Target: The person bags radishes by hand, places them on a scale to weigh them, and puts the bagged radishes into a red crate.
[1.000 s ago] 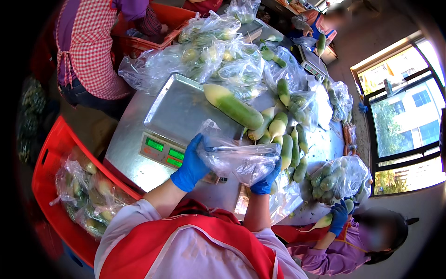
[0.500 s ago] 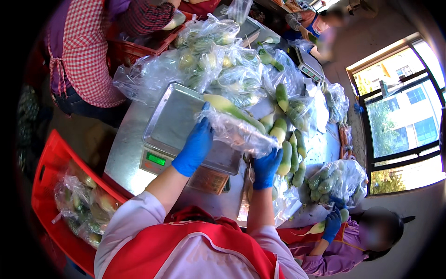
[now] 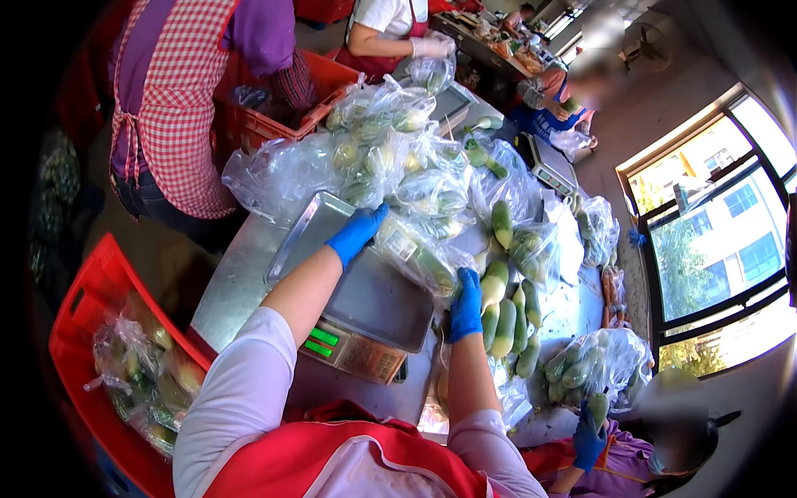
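Note:
A clear plastic bag of pale green radish [image 3: 423,264], with a white label on it, is held slantwise over the right part of a weighing scale's metal pan [image 3: 365,290]. My left hand [image 3: 357,236], in a blue glove, grips its far left end. At its near right end, my right hand [image 3: 466,309], gloved in blue too, is closed on the plastic. Whether the bag rests on the pan I cannot tell. The scale's green display [image 3: 320,341] is lit, partly behind my left forearm. Several loose green radishes [image 3: 502,328] lie right of my right hand.
Bagged vegetables [image 3: 390,158] are heaped beyond the scale. At the left stands a red crate [image 3: 124,286] holding more bags. A co-worker in a checked apron [image 3: 178,108] leans over another red crate [image 3: 241,116]. At lower right, another co-worker's gloved hand [image 3: 588,440] holds a radish.
The bag has turned between my hands, and its label now shows. The long pale radish seen beyond it no longer shows separately. My head view has shifted, showing more of the far co-workers.

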Tool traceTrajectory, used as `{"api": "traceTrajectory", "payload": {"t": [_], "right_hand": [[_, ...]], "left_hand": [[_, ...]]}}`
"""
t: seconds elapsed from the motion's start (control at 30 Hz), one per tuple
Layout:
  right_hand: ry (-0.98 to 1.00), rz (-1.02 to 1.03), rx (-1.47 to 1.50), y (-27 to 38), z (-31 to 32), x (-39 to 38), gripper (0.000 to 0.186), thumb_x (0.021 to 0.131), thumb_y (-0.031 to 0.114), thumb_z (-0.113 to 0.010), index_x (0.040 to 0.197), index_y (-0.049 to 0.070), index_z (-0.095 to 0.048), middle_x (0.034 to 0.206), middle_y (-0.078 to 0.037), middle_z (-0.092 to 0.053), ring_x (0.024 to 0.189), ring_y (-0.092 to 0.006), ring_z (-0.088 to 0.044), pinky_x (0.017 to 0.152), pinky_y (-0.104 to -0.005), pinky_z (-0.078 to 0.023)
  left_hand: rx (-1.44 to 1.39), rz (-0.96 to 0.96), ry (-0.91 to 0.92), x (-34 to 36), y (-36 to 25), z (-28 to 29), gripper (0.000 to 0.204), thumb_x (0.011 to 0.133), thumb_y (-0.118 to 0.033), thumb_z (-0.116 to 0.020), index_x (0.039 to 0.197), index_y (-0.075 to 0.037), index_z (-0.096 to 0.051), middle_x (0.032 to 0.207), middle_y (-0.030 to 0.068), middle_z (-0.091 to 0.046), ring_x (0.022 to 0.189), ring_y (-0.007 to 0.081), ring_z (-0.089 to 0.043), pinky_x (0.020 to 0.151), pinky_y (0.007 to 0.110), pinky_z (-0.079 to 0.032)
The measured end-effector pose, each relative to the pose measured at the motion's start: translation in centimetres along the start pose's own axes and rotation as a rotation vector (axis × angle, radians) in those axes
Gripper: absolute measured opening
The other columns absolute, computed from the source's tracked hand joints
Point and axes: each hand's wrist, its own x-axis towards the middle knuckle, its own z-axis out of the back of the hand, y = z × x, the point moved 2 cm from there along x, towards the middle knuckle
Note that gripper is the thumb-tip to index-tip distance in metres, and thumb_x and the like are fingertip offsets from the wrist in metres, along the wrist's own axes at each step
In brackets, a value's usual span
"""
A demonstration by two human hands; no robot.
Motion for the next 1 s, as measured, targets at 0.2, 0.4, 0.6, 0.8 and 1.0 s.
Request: {"api": "traceTrajectory", "payload": {"t": [0.2, 0.4, 0.6, 0.8, 1.0], "right_hand": [[0.079, -0.043, 0.142, -2.2, 2.8, -2.0, 0.031, 0.088, 0.027, -0.055, 0.107, 0.001, -0.058, 0.103, -0.004, -0.059, 0.088, -0.0144, -0.055, 0.079, -0.0296, -0.045], [0.078, 0.113, -0.166, 1.2, -1.2, -9.3, 0.014, 0.084, 0.009, -0.059, 0.096, 0.001, -0.062, 0.087, -0.001, -0.062, 0.077, -0.0084, -0.056, 0.072, -0.0245, -0.046], [0.103, 0.160, 0.121, 2.8, 0.2, -12.4, 0.010, 0.084, 0.009, -0.057, 0.089, 0.001, -0.060, 0.087, -0.003, -0.061, 0.080, -0.0127, -0.057, 0.076, -0.0269, -0.047], [0.270, 0.363, -0.242, 4.5, -0.4, -14.0, 0.057, 0.072, -0.008, -0.057, 0.126, 0.008, -0.046, 0.094, -0.001, -0.052, 0.082, -0.0123, -0.052, 0.075, -0.0230, -0.042], [0.445, 0.520, -0.382, 2.7, 2.9, -12.6, 0.020, 0.072, -0.004, -0.052, 0.088, 0.004, -0.062, 0.084, -0.006, -0.054, 0.074, -0.0149, -0.051, 0.067, -0.0233, -0.041]], "left_hand": [[-0.610, 0.078, -0.039, -6.6, -1.1, 0.9, 0.031, 0.088, -0.029, -0.055, 0.100, -0.001, -0.061, 0.092, 0.0059, -0.063, 0.083, 0.0128, -0.057, 0.076, 0.027, -0.044], [-0.572, 0.029, -0.007, -13.5, -0.5, 3.6, 0.022, 0.082, -0.015, -0.061, 0.097, 0.001, -0.062, 0.084, 0.0051, -0.063, 0.074, 0.0118, -0.058, 0.071, 0.026, -0.046], [-0.134, -0.107, -0.126, -15.6, -0.6, 6.8, 0.024, 0.082, -0.015, -0.061, 0.100, 0.001, -0.061, 0.088, 0.0102, -0.065, 0.079, 0.0158, -0.061, 0.070, 0.028, -0.048], [0.382, -0.482, -0.312, -18.2, -5.7, 5.7, 0.025, 0.084, -0.018, -0.059, 0.101, 0.001, -0.058, 0.089, 0.0180, -0.061, 0.080, 0.0264, -0.061, 0.074, 0.031, -0.047], [0.243, -0.709, -0.171, -21.9, -11.1, 2.8, 0.016, 0.087, -0.011, -0.054, 0.095, 0.002, -0.058, 0.080, 0.0085, -0.058, 0.073, 0.0173, -0.056, 0.073, 0.029, -0.045]]}}
